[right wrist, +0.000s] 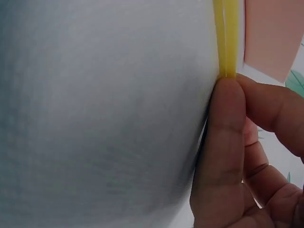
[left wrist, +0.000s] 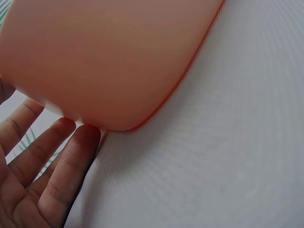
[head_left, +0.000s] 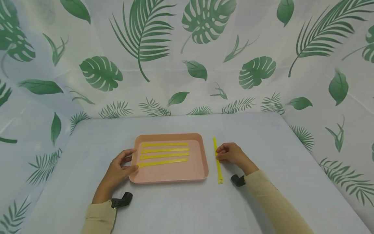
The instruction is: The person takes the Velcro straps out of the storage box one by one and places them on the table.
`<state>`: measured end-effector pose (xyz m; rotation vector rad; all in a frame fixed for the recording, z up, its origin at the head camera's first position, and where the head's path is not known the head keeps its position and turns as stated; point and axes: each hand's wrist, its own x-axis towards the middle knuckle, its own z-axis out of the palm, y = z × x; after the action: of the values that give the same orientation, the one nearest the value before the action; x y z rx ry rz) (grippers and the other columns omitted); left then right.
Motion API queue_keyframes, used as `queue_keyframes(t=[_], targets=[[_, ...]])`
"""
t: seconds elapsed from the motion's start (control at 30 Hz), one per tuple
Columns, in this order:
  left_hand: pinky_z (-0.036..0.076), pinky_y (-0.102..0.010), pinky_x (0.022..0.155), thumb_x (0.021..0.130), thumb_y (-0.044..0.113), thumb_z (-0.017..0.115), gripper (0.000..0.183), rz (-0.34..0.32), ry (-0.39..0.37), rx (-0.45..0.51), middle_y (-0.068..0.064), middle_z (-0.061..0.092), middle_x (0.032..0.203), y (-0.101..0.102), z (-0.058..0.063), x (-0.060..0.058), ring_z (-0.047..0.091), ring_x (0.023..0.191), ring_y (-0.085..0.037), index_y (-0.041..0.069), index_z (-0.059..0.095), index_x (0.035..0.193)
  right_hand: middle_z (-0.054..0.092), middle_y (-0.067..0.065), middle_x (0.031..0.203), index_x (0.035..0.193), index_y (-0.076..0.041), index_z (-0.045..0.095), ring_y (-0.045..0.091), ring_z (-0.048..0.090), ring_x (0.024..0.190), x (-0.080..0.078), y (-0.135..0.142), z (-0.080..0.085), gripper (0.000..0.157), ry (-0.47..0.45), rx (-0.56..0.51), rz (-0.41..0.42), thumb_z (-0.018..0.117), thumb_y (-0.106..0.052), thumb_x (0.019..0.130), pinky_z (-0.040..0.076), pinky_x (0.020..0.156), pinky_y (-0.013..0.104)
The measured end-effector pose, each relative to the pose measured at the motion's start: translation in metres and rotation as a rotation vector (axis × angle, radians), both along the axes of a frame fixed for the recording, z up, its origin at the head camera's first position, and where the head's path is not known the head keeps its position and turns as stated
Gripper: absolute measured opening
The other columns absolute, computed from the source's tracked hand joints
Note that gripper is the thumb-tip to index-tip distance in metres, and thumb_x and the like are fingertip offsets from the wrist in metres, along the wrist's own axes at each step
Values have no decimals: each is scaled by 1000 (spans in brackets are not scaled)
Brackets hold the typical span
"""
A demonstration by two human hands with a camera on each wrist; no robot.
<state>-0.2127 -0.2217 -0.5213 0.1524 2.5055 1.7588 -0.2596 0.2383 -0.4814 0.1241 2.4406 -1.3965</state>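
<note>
A pink tray [head_left: 169, 173] stands on the table, with several flat yellow cable ties [head_left: 165, 150] lying side by side in it, their slotted heads toward the left. My left hand [head_left: 118, 170] holds the tray's left rim, thumb near the front left corner; in the left wrist view the fingertips [left wrist: 88, 135] touch the tray's edge. To the right of the tray, my right hand [head_left: 233, 153] pinches another yellow cable tie [head_left: 218, 169] near its middle between thumb and finger. Its slotted head points toward me. Whether this tie touches the table is hard to tell.
A white cloth covers the table [head_left: 175, 208]. Behind and at both sides hangs a white curtain [head_left: 163, 91] with green leaf prints. A small black device [head_left: 122, 200] is worn on the left wrist, and another black device [head_left: 238, 180] on the right.
</note>
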Motion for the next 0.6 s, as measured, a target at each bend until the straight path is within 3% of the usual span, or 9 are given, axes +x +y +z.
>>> queue_keyframes(t=[0.17,0.3,0.47,0.6], targets=[[54,-19,92,93,5,81,67,1,0,-2,-25,51,158,0,0,0,53,142,-46,2,53,154,63,2,79,96,0,68,12,58,68,-1,-2,0,17,51,167,33,83,0,87,50,64,24],[54,-20,92,93,6,81,68,-1,4,1,-24,51,158,-1,-1,-1,53,141,-45,2,53,154,63,3,79,97,-2,67,14,58,65,0,-3,4,18,57,217,52,83,-5,88,48,63,28],[55,-21,92,92,5,82,68,-7,10,8,-24,52,158,-1,-3,-2,54,141,-45,2,53,154,64,6,87,105,2,67,16,62,71,2,-3,11,17,96,174,65,79,-3,93,55,64,29],[54,-21,92,92,6,83,68,-2,15,-2,-24,52,158,-1,-4,-2,54,141,-45,2,53,154,66,12,98,116,9,67,18,67,83,3,-4,18,22,169,66,137,76,2,96,61,69,31]])
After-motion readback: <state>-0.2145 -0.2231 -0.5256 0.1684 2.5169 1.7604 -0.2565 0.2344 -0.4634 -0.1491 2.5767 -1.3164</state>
